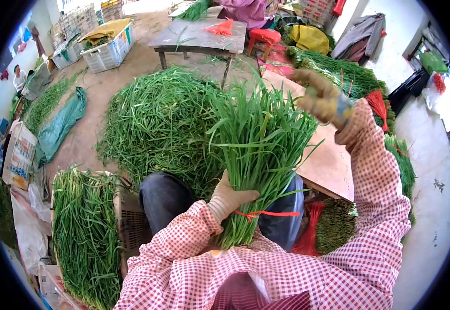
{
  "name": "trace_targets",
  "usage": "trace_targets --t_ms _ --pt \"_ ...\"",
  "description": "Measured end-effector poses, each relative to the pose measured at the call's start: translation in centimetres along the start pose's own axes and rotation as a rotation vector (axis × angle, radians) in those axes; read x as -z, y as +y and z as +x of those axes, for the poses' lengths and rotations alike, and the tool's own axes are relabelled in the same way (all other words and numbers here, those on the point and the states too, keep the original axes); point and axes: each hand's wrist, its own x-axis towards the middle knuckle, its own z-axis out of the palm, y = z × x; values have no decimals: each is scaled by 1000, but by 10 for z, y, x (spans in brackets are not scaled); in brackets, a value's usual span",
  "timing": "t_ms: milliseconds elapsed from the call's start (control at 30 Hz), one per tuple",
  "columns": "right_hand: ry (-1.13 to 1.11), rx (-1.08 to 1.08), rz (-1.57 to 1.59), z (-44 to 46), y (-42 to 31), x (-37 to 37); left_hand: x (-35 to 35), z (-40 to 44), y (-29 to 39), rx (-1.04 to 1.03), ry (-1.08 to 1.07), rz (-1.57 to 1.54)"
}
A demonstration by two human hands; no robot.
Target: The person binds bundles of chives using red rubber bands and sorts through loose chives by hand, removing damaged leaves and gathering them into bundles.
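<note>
A bundle of long green leaves (258,139) stands upright over my lap, with a red tie (269,213) around its lower part. My left hand (230,198), in a pale glove, is wrapped round the bundle just above the tie. To the right of the leaf tops, my right hand (320,98) is raised in a yellowish glove. It is blurred by motion, and whether it holds anything cannot be made out. Behind the bundle lies a large loose heap of green leaves (157,124).
A crate (123,227) full of greens stands at my left. A board (333,165) lies at my right, near red ties (310,227). Ahead is a low table (196,37) with red strips; a person in pink (245,11) is behind it. Tied bundles (338,75) line the right wall.
</note>
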Motion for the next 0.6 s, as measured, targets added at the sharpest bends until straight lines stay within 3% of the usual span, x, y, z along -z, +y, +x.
trace_targets --t_ms 33,167,200,267,300,367,400,467,500,567,600 --pt "-18 25 -136 -1 2 -16 0 1 -1 18 -11 -45" --pt "-178 -42 -152 22 46 -55 -3 -2 3 25 -45 -119" --pt "-181 -211 508 40 77 -59 -4 -4 7 38 -54 -143" --pt "-184 -382 1165 79 103 -41 -2 -3 9 50 -36 -113" --pt "96 356 538 97 77 -29 1 0 3 69 -26 -8" --pt "595 -22 525 67 8 -39 5 2 -7 89 -20 42" --pt "429 53 433 65 12 -22 6 3 -8 88 -17 35" --pt "203 -67 210 52 -2 -14 6 5 -10 107 11 75" --pt "200 -72 202 45 -2 -16 3 1 2 88 -33 -34" --pt "-211 -15 25 27 -1 -24 5 4 -5 69 -39 -54" --pt "-234 -109 -43 23 1 -34 4 4 -4 51 -38 -66"
